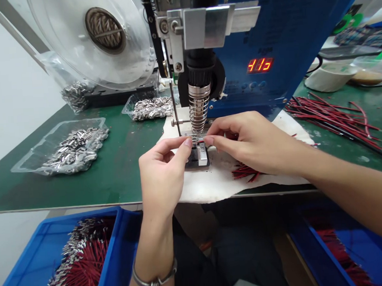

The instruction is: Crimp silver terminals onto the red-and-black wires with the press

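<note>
A red wire (201, 141) is pinched between the right hand's (254, 143) thumb and forefinger, with the jig (202, 155) just below these fingertips. The left hand's (163, 172) thumb and forefinger press together; what they hold, I cannot tell. A coiled spring (199, 106) hangs just above.

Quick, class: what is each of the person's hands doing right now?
Left hand: closed in a pinch at the small fixture; whether it holds anything cannot be told.
Right hand: closed, pinching a red wire.
</note>
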`<state>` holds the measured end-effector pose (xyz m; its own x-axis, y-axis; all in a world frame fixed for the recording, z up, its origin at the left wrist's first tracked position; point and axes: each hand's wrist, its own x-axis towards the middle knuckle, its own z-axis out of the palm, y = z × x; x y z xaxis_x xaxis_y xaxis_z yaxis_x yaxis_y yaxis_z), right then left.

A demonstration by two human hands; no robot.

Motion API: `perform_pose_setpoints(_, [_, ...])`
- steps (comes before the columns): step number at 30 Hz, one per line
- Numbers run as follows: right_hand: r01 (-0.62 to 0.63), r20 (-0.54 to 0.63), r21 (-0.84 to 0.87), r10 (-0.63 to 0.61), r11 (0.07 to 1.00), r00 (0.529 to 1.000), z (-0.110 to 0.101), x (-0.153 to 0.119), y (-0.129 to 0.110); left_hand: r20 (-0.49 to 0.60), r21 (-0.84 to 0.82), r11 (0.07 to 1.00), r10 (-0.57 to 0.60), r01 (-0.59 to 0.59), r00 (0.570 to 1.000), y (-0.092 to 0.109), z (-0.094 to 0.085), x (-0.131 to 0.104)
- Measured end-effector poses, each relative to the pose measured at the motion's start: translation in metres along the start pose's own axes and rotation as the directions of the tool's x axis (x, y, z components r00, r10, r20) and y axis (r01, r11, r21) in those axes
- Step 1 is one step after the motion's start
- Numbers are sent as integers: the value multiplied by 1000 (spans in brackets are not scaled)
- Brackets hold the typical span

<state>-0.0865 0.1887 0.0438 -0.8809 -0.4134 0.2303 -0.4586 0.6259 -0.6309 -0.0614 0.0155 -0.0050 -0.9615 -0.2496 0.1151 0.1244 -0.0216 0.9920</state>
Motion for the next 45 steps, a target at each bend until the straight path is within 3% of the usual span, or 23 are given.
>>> perform_pose_setpoints(45, [0,-9,-15,0,1000,1000,2,-2,4,-14,41,999,4,-3,1000,0,0,-1])
